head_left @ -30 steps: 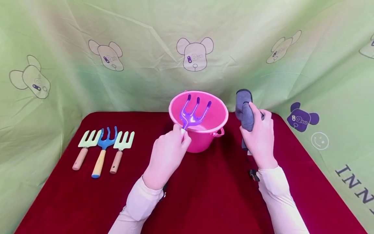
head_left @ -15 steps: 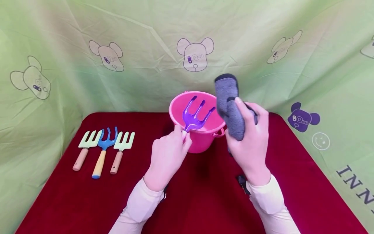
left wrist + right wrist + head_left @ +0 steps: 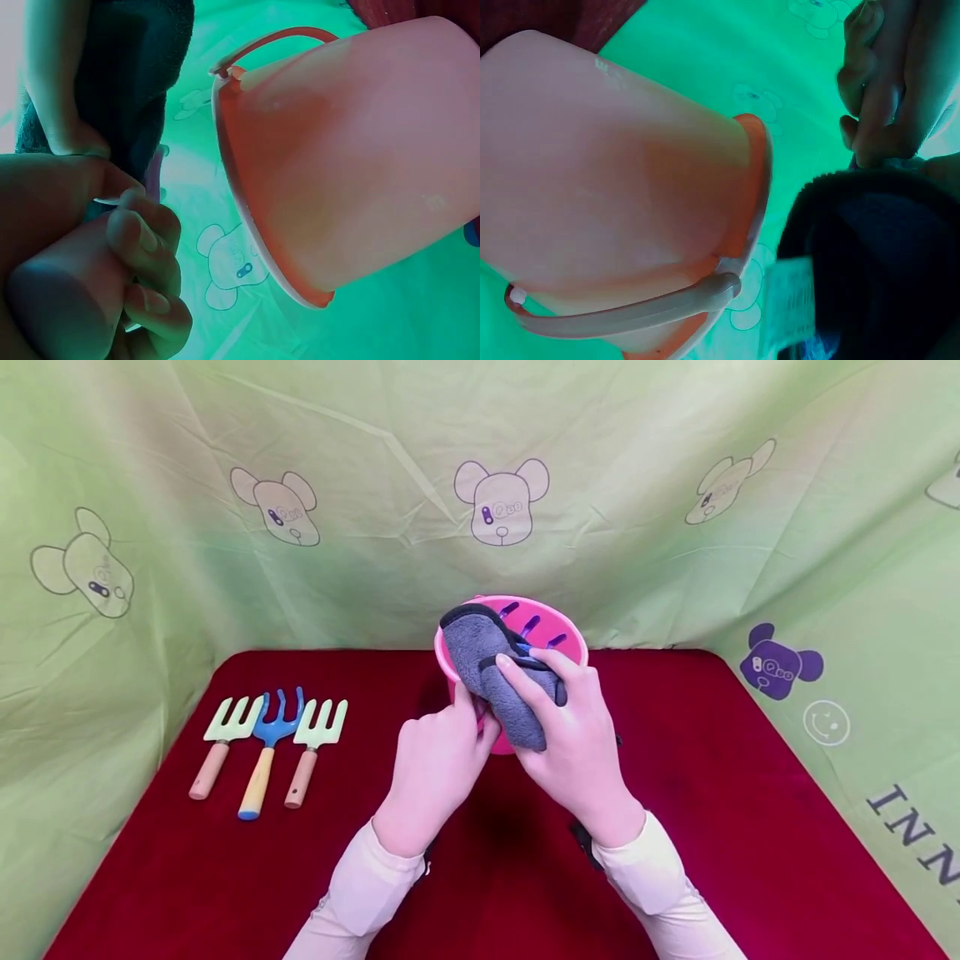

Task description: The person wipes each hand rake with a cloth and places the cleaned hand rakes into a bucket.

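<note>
My left hand grips the handle of a purple three-pronged hand fork, whose tines show over the mouth of a pink bucket. Bunched in my right hand is a grey cloth with a dark edge, laid against the fork and hiding its neck and most of its head. The two hands are close together in front of the bucket. In the right wrist view, a pale label hangs from the cloth.
To the left on the red tabletop lie a pale green hand fork, a blue hand fork and another pale green fork, side by side. A green curtain with bear drawings surrounds the table.
My right hand has carried the grey cloth from the bucket's right side leftward onto the purple fork. The left hand stays nearly in place, still holding the fork.
</note>
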{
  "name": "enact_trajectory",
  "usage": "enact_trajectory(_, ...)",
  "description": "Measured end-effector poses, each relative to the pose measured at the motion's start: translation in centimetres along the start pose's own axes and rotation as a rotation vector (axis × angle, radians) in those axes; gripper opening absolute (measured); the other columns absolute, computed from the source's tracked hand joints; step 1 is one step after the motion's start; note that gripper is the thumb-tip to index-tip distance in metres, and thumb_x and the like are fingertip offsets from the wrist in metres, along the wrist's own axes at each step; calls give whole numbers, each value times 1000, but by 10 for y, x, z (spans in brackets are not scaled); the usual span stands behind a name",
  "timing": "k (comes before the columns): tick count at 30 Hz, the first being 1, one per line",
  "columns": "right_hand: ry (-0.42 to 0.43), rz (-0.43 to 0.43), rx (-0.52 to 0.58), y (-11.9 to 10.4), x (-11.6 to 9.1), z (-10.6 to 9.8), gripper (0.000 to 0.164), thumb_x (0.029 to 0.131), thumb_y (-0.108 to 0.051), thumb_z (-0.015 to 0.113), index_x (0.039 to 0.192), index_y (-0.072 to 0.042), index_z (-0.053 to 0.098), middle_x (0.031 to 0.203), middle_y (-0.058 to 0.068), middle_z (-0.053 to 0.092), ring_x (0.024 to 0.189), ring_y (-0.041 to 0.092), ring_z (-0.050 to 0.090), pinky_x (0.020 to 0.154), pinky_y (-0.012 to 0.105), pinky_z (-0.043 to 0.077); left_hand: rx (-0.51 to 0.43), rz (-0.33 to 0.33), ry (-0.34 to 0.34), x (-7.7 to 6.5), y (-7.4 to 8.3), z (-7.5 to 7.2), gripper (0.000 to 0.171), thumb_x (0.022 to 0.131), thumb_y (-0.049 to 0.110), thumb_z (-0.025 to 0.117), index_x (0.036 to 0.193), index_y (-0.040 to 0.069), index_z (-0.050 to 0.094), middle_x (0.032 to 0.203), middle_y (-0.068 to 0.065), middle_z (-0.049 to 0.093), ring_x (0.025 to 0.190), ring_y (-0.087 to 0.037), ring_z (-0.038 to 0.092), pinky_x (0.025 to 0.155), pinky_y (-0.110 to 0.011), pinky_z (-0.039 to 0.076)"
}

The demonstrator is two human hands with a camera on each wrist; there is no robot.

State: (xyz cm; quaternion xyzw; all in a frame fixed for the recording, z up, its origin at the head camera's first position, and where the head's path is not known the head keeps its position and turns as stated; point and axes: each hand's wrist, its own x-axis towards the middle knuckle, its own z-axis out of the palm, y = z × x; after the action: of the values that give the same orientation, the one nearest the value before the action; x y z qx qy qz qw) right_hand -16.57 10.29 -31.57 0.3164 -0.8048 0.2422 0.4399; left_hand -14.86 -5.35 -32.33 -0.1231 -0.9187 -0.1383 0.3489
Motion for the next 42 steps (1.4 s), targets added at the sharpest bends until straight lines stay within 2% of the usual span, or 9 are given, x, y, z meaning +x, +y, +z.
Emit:
enact_trajectory(6, -50, -8, 0, 1, 1, 1, 61, 70, -18, 74, 130, -19, 63, 130, 26, 54, 110, 39, 52, 81, 53, 50, -3, -10, -18, 0, 0, -1, 25, 88, 27, 61, 91, 3, 60, 41, -4, 54, 34, -24, 51, 30, -38, 41)
enact_trajectory(13, -80, 61, 39, 2, 1, -2, 68, 67, -25, 79, 133, -21, 59, 139, 26, 47, 129, 32, 45, 95, 54, 50, -5, -17, -9, 0, 3, -1, 25, 87, 27, 62, 94, 2, 60, 41, -5, 56, 35, -25, 53, 31, -40, 42)
enact_trajectory(19, -95, 84, 82, 3, 0, -2, 68, 67, -25, 80, 132, -21, 59, 137, 26, 47, 129, 29, 45, 96, 53, 49, -8, -12, -32, -1, 4, -2, 25, 86, 24, 62, 99, 2, 60, 42, -5, 56, 36, -24, 54, 31, -40, 43)
enact_trajectory(23, -65, 74, 134, 3, -3, -1, 61, 68, -18, 80, 127, -18, 64, 134, 27, 46, 129, 32, 43, 96, 53, 49, -27, 0, -31, -2, 5, -2, 23, 86, 25, 61, 95, 3, 60, 41, -3, 53, 34, -22, 50, 30, -38, 41)
enact_trajectory(29, -12, 43, 187, 6, -2, 1, 51, 72, -12, 78, 123, -13, 67, 129, 30, 47, 124, 35, 43, 92, 53, 49, -40, 32, 12, -2, 6, -2, 19, 85, 23, 61, 91, 5, 59, 39, -1, 48, 32, -18, 41, 29, -35, 37)
enact_trajectory(36, 18, 11, 153, 13, -2, 1, 51, 73, -8, 77, 122, -13, 67, 127, 29, 49, 120, 37, 47, 90, 52, 50, -38, 62, 65, -1, 7, -2, 23, 86, 25, 61, 97, 5, 61, 39, -2, 51, 31, -19, 45, 28, -35, 38)
enact_trajectory(42, 29, 17, 109, 18, -3, 0, 50, 74, -12, 78, 123, -14, 67, 126, 29, 51, 115, 38, 48, 88, 52, 51, -37, 82, 85, -2, 9, 0, 21, 87, 24, 61, 94, 5, 64, 39, -1, 53, 30, -17, 44, 28, -32, 36)
